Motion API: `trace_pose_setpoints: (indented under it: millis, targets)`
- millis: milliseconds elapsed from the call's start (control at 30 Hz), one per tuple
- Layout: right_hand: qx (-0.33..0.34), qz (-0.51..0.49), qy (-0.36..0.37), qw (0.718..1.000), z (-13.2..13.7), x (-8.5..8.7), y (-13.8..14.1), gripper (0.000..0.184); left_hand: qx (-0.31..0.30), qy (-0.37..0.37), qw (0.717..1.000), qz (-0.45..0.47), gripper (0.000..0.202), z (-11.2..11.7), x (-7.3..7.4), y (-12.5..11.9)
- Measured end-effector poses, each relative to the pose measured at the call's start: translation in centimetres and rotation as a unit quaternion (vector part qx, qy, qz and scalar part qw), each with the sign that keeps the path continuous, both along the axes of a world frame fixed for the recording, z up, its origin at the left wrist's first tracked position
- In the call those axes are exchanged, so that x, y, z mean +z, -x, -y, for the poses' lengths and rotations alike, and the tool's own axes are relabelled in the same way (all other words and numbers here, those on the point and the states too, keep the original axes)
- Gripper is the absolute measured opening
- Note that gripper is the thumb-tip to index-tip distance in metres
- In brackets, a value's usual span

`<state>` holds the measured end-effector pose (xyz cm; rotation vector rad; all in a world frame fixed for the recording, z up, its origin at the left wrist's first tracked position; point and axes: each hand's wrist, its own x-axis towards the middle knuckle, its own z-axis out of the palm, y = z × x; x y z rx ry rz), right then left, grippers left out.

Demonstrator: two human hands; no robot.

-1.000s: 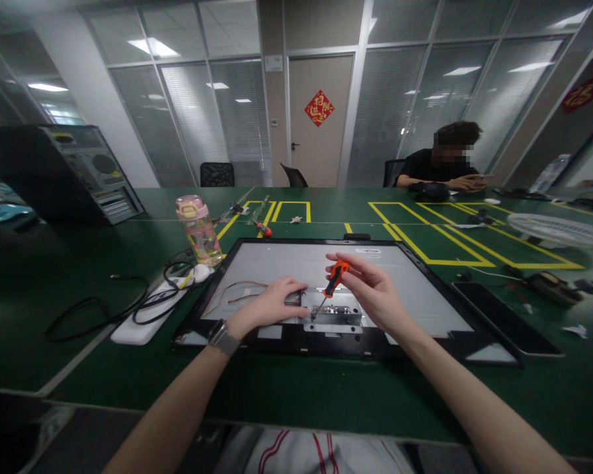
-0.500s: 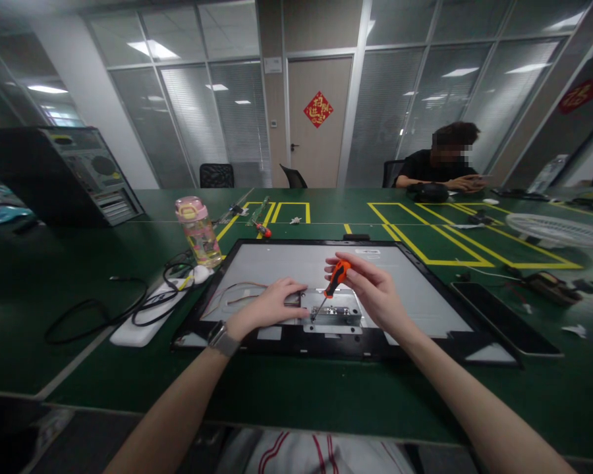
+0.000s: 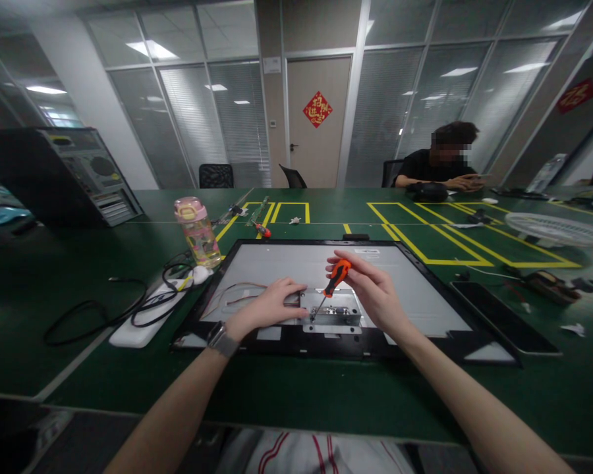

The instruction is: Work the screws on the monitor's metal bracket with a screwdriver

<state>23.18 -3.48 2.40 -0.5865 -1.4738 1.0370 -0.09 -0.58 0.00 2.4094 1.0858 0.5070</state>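
My right hand (image 3: pixel 373 283) holds an orange and black screwdriver (image 3: pixel 337 276) at a slant, handle up. Its tip meets the left part of a silver metal bracket (image 3: pixel 336 303), which has small fittings along it. At the bracket's left end is my left hand (image 3: pixel 271 303), thumb and fingers gripping around its edge. The bracket lies on the grey back of a flat display panel (image 3: pixel 257 263) with a black frame. Thin wires (image 3: pixel 227 293) run left from under my left hand. My palm hides where they end.
Left of the panel are a white power strip (image 3: pixel 138 326), black cables (image 3: pixel 74 339) and a pink-lidded bottle (image 3: pixel 197 230). Another screwdriver (image 3: pixel 263 230) lies behind it. To the right sit a dark flat slab (image 3: pixel 504 316) and a white fan grille (image 3: pixel 556 227). A person (image 3: pixel 447 164) sits across the table.
Almost nothing differs. The screwdriver and my right hand have shifted only very slightly; my left hand stays at the bracket.
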Motion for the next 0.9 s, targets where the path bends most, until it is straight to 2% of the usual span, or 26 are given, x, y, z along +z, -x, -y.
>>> trace_pose_setpoints:
  millis: [267,500,567,767,900]
  targets:
    - [-0.05,0.04,-0.022,0.998,0.19,0.27,0.17,0.028,0.003,0.006,1.0,-0.005,0.058,0.16,0.3,-0.04]
    - [-0.078,0.023,-0.039,0.996,0.22,0.48,0.47,0.015,0.0,0.004,1.0,0.004,0.056,0.23,0.46,-0.06]
    - [-0.077,0.026,-0.038,0.996,0.13,0.43,0.33,0.011,-0.002,0.001,1.0,0.004,0.055,0.16,0.38,-0.02]
    - [-0.027,0.041,-0.015,0.999,-0.07,0.2,-0.06,0.028,-0.004,-0.002,1.0,0.001,0.058,-0.09,0.02,0.1]
    - [-0.007,0.025,-0.009,1.0,0.08,0.27,0.15,0.027,-0.001,0.003,1.0,0.001,0.057,0.05,0.21,0.02]
